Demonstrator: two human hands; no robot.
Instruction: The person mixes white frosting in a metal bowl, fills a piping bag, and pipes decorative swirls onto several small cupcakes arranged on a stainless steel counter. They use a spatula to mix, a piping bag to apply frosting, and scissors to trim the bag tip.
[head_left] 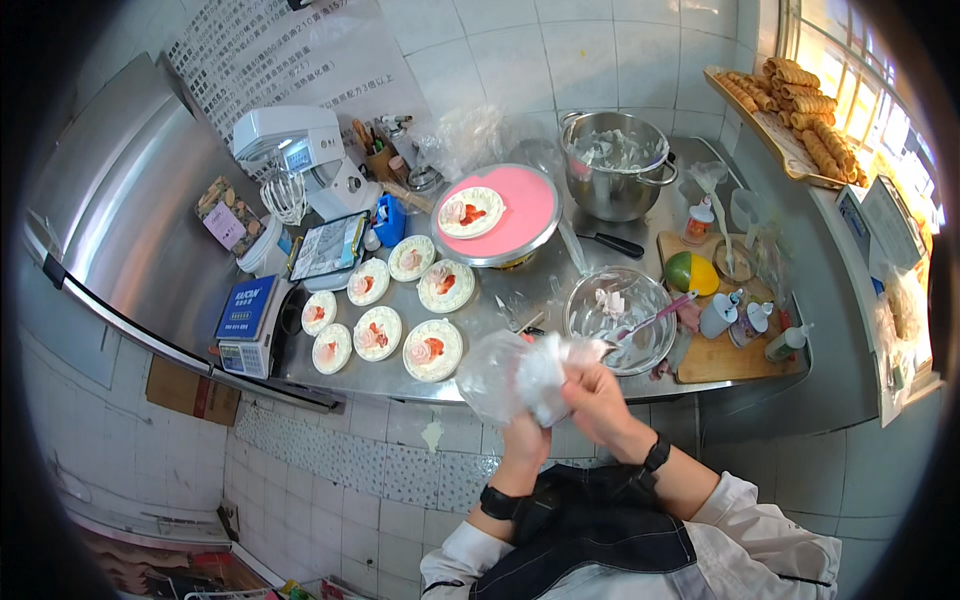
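Both my hands hold a clear plastic piping bag (510,375) with white cream in it, in front of the steel counter's front edge. My left hand (527,435) grips the bag from below. My right hand (597,398) closes on its right side. Just beyond my right hand stands a glass bowl (620,318) with a bit of cream and a pink-handled spatula (655,318) resting in it. Several small round white cakes (432,350) topped with cream and red fruit lie on the counter to the left.
A pink turntable (497,215) carries one more cake. Behind it are a steel pot (615,165), a white stand mixer (300,155), a blue scale (248,325). A wooden board (715,360) with small bottles and a mango sits right. A tray of rolled wafers (795,115) rests on the window ledge.
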